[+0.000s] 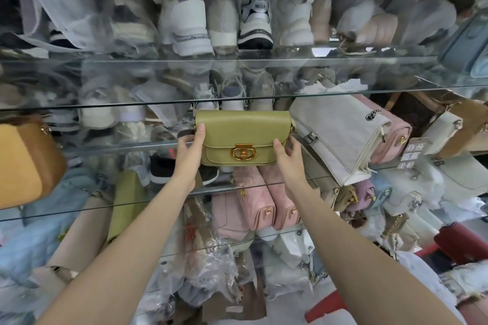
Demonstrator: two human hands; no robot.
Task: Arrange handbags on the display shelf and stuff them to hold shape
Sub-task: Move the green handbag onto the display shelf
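Note:
A small olive-green handbag (241, 134) with a gold clasp stands upright at the middle glass shelf (126, 145), flap facing me. My left hand (190, 149) grips its left end, thumb on the front. My right hand (286, 152) grips its right end, thumb on the front, fingers behind. A white quilted bag (340, 134) with a chain strap leans tilted just right of it, with a pink bag (390, 137) behind that.
Wrapped sneakers (184, 21) fill the top shelf. An orange-tan bag (23, 163) sits at the far left. Two pink bags (264, 198) lie on the shelf below. A red bag (459, 243) and plastic-wrapped items crowd the lower right.

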